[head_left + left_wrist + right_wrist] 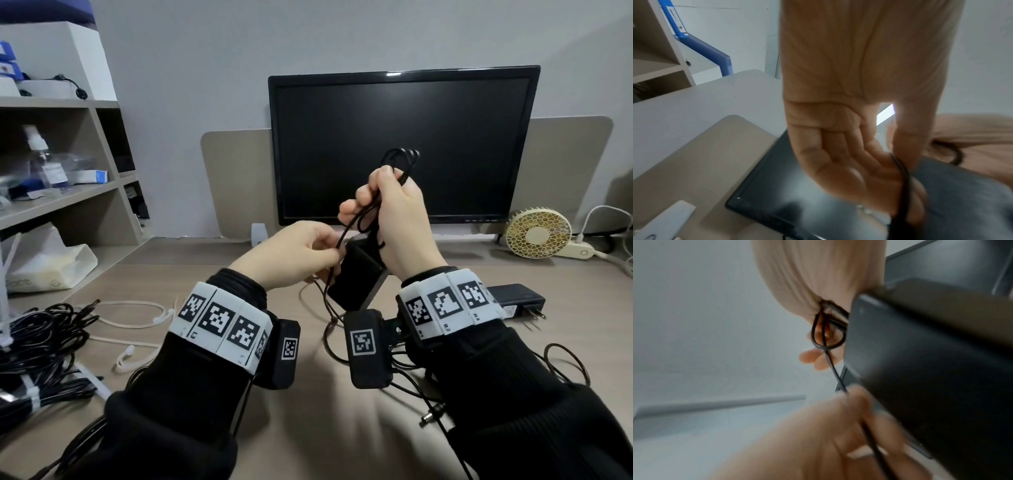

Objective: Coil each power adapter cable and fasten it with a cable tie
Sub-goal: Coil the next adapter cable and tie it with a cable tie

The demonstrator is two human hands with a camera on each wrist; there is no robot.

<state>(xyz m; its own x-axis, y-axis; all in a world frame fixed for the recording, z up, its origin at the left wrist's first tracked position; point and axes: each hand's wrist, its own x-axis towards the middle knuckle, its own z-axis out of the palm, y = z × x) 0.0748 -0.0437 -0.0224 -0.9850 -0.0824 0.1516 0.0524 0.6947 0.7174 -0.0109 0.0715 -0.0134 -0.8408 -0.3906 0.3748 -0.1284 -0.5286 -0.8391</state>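
My right hand (376, 198) is raised before the monitor and grips several loops of thin black cable (401, 160), which stick out above the fist. The black adapter brick (356, 279) hangs just below that hand, seen close in the right wrist view as a dark block (931, 369) beside the cable loops (826, 332). My left hand (327, 251) pinches the free run of the cable (904, 178) right next to the brick. The rest of the cable (327, 329) trails down to the desk, and its barrel plug (432, 414) lies by my right sleeve.
A second black adapter (517, 301) lies at the right. A heap of coiled black cables (44, 342) sits front left, with white cable ties (137, 317) beside it. A monitor (404, 144), a small fan (537, 233) and shelves (61, 192) ring the desk.
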